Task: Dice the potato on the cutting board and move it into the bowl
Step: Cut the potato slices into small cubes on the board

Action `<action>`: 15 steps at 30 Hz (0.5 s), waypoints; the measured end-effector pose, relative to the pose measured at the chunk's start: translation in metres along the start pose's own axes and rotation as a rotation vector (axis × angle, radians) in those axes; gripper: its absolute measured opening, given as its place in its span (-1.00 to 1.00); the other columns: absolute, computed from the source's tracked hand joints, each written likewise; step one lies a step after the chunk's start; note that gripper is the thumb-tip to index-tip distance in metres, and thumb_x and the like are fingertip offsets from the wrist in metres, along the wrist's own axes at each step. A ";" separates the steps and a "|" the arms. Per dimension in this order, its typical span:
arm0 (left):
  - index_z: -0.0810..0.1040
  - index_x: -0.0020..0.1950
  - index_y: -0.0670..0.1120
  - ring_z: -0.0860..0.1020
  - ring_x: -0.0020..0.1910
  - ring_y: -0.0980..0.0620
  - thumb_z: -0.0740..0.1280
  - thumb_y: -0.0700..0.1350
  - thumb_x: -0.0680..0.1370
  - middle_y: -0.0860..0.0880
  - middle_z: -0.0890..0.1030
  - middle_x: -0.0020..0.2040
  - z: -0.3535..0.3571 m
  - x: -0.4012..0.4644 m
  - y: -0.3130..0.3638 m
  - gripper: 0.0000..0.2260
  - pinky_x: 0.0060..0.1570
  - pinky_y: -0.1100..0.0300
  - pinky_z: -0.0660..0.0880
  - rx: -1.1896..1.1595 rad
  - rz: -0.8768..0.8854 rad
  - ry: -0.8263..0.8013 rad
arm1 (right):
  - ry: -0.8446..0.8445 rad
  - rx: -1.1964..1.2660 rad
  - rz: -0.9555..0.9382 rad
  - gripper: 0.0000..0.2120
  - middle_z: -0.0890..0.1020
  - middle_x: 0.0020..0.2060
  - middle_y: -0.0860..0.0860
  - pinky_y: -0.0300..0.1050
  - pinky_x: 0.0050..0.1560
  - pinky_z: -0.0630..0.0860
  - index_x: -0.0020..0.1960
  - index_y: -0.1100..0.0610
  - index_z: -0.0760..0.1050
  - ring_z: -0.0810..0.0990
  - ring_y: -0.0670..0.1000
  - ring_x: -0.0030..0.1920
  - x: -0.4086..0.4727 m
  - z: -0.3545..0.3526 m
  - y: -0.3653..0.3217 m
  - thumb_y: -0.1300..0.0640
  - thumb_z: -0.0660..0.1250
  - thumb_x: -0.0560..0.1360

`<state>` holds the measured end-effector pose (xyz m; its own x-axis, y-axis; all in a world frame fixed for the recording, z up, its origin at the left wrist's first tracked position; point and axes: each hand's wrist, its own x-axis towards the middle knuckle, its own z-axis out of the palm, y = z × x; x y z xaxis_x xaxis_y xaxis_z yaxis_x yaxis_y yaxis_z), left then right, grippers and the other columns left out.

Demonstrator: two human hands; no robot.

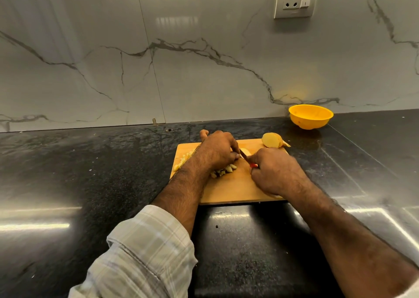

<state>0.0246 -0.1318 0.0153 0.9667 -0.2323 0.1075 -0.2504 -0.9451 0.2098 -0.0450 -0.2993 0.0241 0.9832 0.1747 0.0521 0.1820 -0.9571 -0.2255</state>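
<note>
Dark tabletop [90,173] carries the wooden cutting board [231,188], with the yellow bowl [310,116] off past its far right corner and not touching it. An uncut potato half [272,140] waits on the board's far right edge. The left hand [217,150] pins a potato piece [246,151] – the right hand [274,170] grips the knife [246,158], blade angled across it, just right of the left fingers. Diced bits [223,170] sit under the left hand.

We see a board [235,184] of pale matt wood on a counter [90,173] of black speckled stone, polished so it throws back glare. At one o'clock from the board sits a bowl [310,116] of glossy yellow plastic. The wall [181,59] at twelve o'clock looks like glossy veined marble tile. The sleeve [145,252] at seven o'clock is soft checked cloth.
</note>
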 end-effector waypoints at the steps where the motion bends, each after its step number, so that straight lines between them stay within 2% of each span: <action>1: 0.74 0.12 0.16 0.38 0.48 0.04 0.44 0.09 0.61 0.18 0.61 0.32 0.000 0.000 0.000 -0.87 0.52 -0.29 0.00 -0.002 0.003 0.001 | -0.012 -0.010 0.006 -0.59 0.66 0.17 -0.03 -0.12 -0.02 0.61 0.44 -0.05 0.56 0.59 -0.01 0.05 -0.001 0.000 -0.002 0.01 0.35 0.59; 4: 0.75 0.10 0.17 0.37 0.41 0.03 0.45 0.10 0.61 0.19 0.57 0.22 -0.001 0.000 -0.001 -0.88 0.47 -0.28 0.08 0.005 0.019 0.023 | -0.042 -0.061 0.013 -0.60 0.65 0.17 0.00 -0.01 0.11 0.66 0.42 -0.02 0.54 0.60 0.02 0.11 -0.001 -0.002 -0.008 0.00 0.37 0.60; 7: 0.75 0.09 0.18 0.36 0.35 0.02 0.45 0.12 0.60 0.19 0.51 0.16 -0.001 -0.001 0.000 -0.88 0.38 -0.22 0.17 0.021 0.022 0.034 | -0.059 -0.061 0.016 -0.61 0.63 0.19 0.01 0.02 0.15 0.65 0.41 0.00 0.53 0.59 0.04 0.14 0.002 -0.001 -0.010 0.00 0.38 0.60; 15: 0.73 0.11 0.18 0.32 0.41 0.03 0.44 0.16 0.60 0.17 0.54 0.24 0.001 0.000 -0.005 -0.85 0.39 -0.22 0.14 -0.002 0.004 0.011 | -0.074 0.163 0.067 -0.63 0.66 0.23 -0.04 -0.01 0.15 0.65 0.37 -0.01 0.59 0.60 -0.01 0.14 0.011 0.001 0.008 0.04 0.42 0.57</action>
<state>0.0264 -0.1276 0.0130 0.9651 -0.2336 0.1187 -0.2545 -0.9437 0.2112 -0.0324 -0.3049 0.0219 0.9902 0.1345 -0.0389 0.1097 -0.9180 -0.3810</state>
